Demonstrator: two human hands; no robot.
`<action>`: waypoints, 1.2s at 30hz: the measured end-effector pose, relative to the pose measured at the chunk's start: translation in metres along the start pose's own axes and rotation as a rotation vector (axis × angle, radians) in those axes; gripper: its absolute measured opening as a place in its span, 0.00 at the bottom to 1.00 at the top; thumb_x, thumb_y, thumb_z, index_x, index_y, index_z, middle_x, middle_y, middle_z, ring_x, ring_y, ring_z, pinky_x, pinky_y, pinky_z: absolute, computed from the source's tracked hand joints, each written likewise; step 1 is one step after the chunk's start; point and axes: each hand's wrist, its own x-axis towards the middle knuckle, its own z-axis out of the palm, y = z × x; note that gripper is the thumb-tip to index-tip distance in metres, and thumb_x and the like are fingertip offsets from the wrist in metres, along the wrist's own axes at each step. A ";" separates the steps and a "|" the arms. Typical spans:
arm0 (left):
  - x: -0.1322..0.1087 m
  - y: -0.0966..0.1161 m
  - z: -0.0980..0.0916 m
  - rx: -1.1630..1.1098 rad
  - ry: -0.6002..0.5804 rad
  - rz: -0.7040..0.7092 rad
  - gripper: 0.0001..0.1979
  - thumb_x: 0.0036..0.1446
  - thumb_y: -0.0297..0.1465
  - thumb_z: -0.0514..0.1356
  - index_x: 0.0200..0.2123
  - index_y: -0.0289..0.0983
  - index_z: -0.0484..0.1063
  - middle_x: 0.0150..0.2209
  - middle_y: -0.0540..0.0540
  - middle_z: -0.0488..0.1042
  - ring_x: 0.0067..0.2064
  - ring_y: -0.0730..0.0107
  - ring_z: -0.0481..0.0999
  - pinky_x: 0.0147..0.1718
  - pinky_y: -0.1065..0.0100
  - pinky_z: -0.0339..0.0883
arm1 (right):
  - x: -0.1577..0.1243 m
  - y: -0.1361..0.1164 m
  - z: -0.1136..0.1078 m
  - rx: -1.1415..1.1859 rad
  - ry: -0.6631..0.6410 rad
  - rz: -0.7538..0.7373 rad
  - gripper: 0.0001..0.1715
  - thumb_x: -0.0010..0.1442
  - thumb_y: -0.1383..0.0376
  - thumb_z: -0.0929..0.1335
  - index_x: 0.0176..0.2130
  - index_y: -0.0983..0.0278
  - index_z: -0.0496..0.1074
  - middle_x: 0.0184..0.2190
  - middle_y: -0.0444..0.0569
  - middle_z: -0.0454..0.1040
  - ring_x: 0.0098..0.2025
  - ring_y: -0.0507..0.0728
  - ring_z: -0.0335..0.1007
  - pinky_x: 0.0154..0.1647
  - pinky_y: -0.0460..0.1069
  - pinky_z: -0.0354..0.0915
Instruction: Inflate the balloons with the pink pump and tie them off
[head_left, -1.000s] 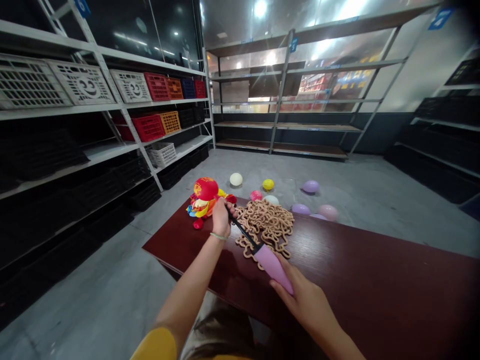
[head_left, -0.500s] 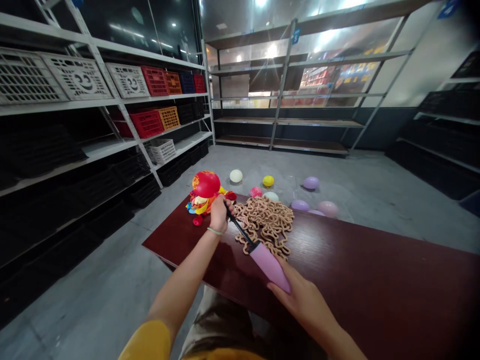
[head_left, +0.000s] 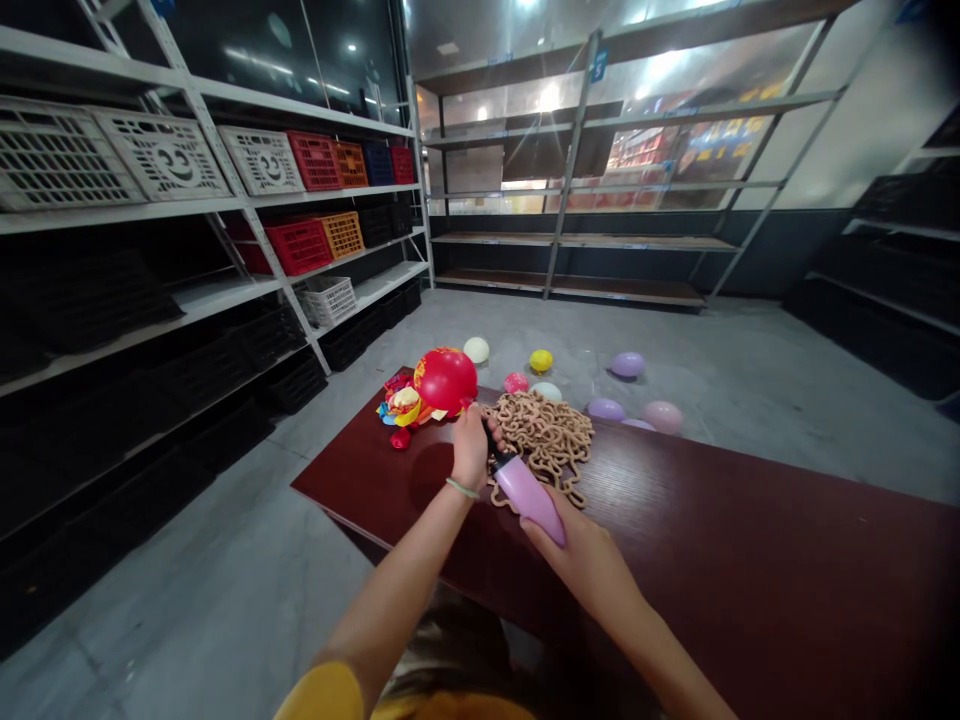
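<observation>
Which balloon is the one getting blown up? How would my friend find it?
Look at the long dark red table, at its far left end near the pile of floppy balloons. The red balloon sits at the tip of the pink pump, pinched by the left hand. It is the only round balloon off the floor.

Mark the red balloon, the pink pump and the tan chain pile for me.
red balloon [head_left: 445, 379], head view, middle of its round body
pink pump [head_left: 527, 490], head view, middle of the barrel
tan chain pile [head_left: 551, 432], head view, centre of the heap
</observation>
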 end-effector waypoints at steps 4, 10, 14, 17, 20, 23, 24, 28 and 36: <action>0.003 -0.001 -0.005 0.079 -0.086 0.039 0.11 0.57 0.34 0.57 0.26 0.39 0.58 0.19 0.55 0.60 0.17 0.77 0.60 0.16 0.75 0.54 | -0.005 0.004 -0.001 0.075 -0.040 0.008 0.33 0.65 0.57 0.66 0.66 0.59 0.60 0.61 0.53 0.71 0.55 0.67 0.75 0.50 0.58 0.72; 0.024 0.027 -0.006 0.035 -0.075 0.095 0.06 0.55 0.29 0.55 0.27 0.39 0.59 0.19 0.55 0.59 0.17 0.77 0.60 0.15 0.76 0.54 | -0.047 0.036 -0.023 0.030 -0.097 0.006 0.35 0.64 0.52 0.66 0.65 0.63 0.63 0.62 0.54 0.69 0.61 0.66 0.69 0.59 0.57 0.67; 0.031 0.037 0.000 0.015 -0.060 0.101 0.06 0.55 0.29 0.55 0.28 0.39 0.58 0.19 0.56 0.58 0.17 0.78 0.59 0.15 0.76 0.53 | -0.062 0.046 -0.034 0.002 -0.087 0.022 0.35 0.63 0.50 0.65 0.64 0.62 0.65 0.61 0.53 0.71 0.59 0.66 0.72 0.57 0.58 0.70; 0.026 0.030 0.006 0.003 -0.044 0.092 0.07 0.56 0.30 0.55 0.28 0.39 0.58 0.19 0.56 0.57 0.17 0.79 0.58 0.15 0.76 0.51 | -0.054 0.040 -0.032 -0.003 -0.074 0.058 0.34 0.64 0.50 0.64 0.63 0.63 0.65 0.60 0.54 0.71 0.58 0.67 0.72 0.56 0.60 0.70; 0.013 0.013 0.011 0.003 -0.073 0.081 0.07 0.57 0.30 0.54 0.28 0.39 0.58 0.19 0.56 0.58 0.17 0.79 0.58 0.16 0.77 0.52 | -0.035 0.028 -0.024 0.023 -0.062 0.075 0.34 0.65 0.51 0.64 0.64 0.63 0.64 0.59 0.55 0.73 0.57 0.68 0.73 0.54 0.60 0.70; 0.002 -0.004 0.011 0.050 -0.088 0.065 0.09 0.59 0.33 0.55 0.28 0.39 0.58 0.20 0.56 0.59 0.18 0.79 0.59 0.16 0.77 0.53 | -0.014 0.012 -0.015 0.057 -0.034 0.065 0.34 0.65 0.52 0.64 0.66 0.60 0.62 0.59 0.54 0.73 0.55 0.69 0.74 0.52 0.61 0.71; 0.000 -0.007 0.010 0.066 -0.092 0.063 0.09 0.59 0.33 0.55 0.28 0.39 0.58 0.20 0.55 0.60 0.18 0.78 0.59 0.16 0.76 0.53 | -0.009 0.008 -0.013 0.068 -0.025 0.058 0.34 0.65 0.52 0.64 0.66 0.60 0.61 0.59 0.54 0.73 0.55 0.69 0.74 0.52 0.61 0.71; -0.001 -0.005 0.003 0.077 -0.118 0.061 0.10 0.59 0.33 0.55 0.27 0.39 0.59 0.20 0.55 0.60 0.17 0.78 0.59 0.16 0.75 0.54 | -0.006 0.003 -0.008 0.118 -0.038 0.023 0.34 0.65 0.53 0.64 0.66 0.60 0.60 0.61 0.54 0.71 0.58 0.67 0.72 0.54 0.59 0.70; 0.023 0.043 -0.006 0.019 -0.060 0.129 0.08 0.57 0.29 0.55 0.27 0.39 0.58 0.20 0.56 0.58 0.17 0.77 0.59 0.15 0.76 0.54 | -0.051 0.038 -0.031 0.034 -0.110 -0.001 0.34 0.63 0.52 0.66 0.64 0.62 0.64 0.62 0.52 0.70 0.61 0.64 0.69 0.60 0.56 0.67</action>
